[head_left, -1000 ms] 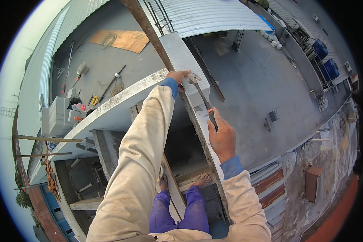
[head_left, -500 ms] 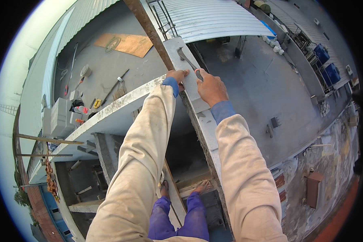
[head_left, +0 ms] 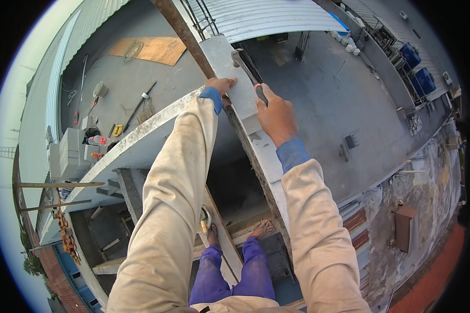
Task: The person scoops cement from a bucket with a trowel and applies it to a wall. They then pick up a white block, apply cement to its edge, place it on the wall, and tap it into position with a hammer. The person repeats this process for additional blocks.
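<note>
A long light-grey block (head_left: 239, 99) lies along the top of a narrow wall, in front of me. My left hand (head_left: 219, 86) grips its left edge, with the thumb on top and the other fingers partly hidden below. My right hand (head_left: 278, 119) is closed around the dark and red handle of a hammer (head_left: 249, 74). The hammer's metal head is over the block's right edge, near the far end; I cannot tell whether it touches.
My feet stand on planks (head_left: 227, 224) above a deep opening. A concrete ledge (head_left: 156, 116) branches left. Steel rods (head_left: 202, 18) rise past the block. A plywood sheet (head_left: 156, 49) and several tools lie on the left floor; a lower floor (head_left: 318, 120) spreads right.
The hammer and my right hand have shifted rightward relative to the block, bringing the head to its right edge. My left hand keeps its place on the block. The whole view has shifted slightly.
</note>
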Demonstrator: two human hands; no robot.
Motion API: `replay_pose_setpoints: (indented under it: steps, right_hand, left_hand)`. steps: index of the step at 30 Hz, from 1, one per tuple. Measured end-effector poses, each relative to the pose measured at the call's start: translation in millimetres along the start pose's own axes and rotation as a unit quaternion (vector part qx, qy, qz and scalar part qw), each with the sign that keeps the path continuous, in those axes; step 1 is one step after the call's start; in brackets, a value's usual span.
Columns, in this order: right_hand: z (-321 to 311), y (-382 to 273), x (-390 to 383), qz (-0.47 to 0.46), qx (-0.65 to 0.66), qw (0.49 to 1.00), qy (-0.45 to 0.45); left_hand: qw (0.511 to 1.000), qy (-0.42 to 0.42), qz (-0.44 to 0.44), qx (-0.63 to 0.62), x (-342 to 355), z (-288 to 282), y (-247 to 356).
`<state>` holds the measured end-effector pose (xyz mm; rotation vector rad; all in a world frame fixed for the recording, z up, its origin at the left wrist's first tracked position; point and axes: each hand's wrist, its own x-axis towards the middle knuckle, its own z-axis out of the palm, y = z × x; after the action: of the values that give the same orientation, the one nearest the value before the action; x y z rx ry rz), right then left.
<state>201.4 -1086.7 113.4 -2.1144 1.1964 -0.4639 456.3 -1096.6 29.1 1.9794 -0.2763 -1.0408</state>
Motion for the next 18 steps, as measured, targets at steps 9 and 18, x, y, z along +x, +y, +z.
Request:
replay_pose_setpoints:
  steps: [9,18]
  right_hand:
    - [4.9,48.6,-101.5,-0.057,0.016,0.997,0.057]
    - [-2.2,35.1,-89.5,-0.070,0.032,0.995,0.057]
  left_hand:
    - [1.000,-0.013,0.002,-0.017,-0.5,0.0,-1.4]
    - [0.999,0.012,0.000,-0.052,-11.5,9.5,-9.7]
